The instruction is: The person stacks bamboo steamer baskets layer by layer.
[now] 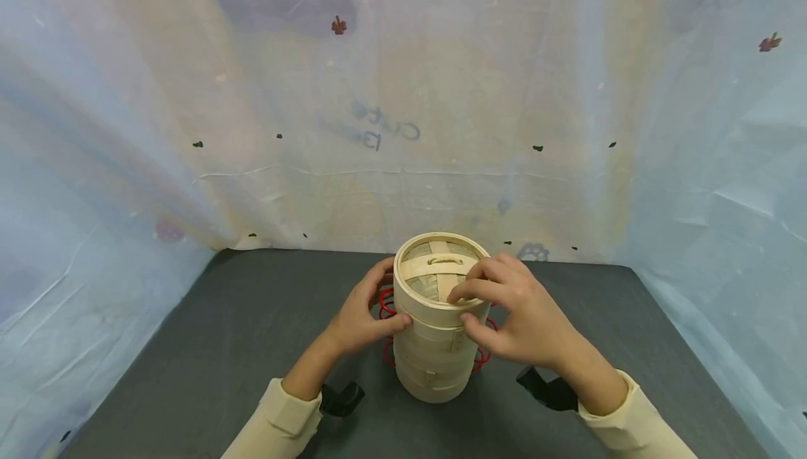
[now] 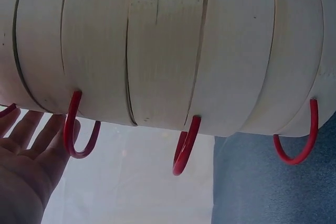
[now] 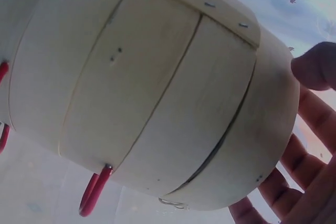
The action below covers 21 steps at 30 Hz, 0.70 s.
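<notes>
A tall stack of round bamboo steamers point(image 1: 431, 368) stands upright, topped by a lid point(image 1: 416, 268) with woven strips and a small loop handle. Red rings point(image 2: 193, 135) hang from its sides. My left hand point(image 1: 356, 319) holds the upper left side, thumb on the front and fingers reaching round behind. At the lid's right edge is my right hand point(image 1: 523, 305), its fingers over the rim and its thumb against the outer wall below. In the right wrist view, the fingers point(image 3: 302, 171) spread beyond the lid's end, partly hidden by it.
The stack stands on a dark grey table point(image 1: 252, 347). Behind it hangs a pale patterned plastic sheet point(image 1: 454, 186), which also encloses both sides. Black straps point(image 1: 548, 389) sit at both wrists, near the cream sleeves point(image 1: 290, 410).
</notes>
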Motion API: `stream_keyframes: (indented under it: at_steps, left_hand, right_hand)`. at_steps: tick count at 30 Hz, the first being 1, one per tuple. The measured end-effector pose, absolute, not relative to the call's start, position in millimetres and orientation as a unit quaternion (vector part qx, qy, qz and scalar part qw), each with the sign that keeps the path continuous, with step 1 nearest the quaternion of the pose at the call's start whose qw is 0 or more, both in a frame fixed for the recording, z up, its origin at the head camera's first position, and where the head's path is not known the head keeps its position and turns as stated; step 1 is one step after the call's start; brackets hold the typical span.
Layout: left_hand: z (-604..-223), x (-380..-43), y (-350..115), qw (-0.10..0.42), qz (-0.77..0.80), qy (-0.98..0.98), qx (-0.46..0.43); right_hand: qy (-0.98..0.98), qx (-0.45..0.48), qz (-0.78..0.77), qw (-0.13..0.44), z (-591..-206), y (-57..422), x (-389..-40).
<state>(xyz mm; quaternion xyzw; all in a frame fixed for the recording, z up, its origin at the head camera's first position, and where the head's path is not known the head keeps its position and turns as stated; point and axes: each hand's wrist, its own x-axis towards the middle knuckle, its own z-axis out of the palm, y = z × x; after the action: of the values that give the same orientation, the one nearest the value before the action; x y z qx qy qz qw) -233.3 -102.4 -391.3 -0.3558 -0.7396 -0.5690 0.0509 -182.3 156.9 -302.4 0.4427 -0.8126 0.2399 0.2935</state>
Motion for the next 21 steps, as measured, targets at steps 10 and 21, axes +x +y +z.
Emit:
stream_keyframes:
  at_steps: [10, 21]
  left_hand:
    - [-394.0, -233.8, -104.4, 0.052, -0.566, -0.742, -0.355]
    - [-389.5, -232.1, -104.7, 0.056, -0.563, -0.746, -0.351]
  right_hand:
    - [-0.815, 0.437, 0.229, 0.303, -307.0, 154.0, -182.3]
    - [-0.819, 0.430, 0.229, 0.303, -306.8, 154.8, -179.7]
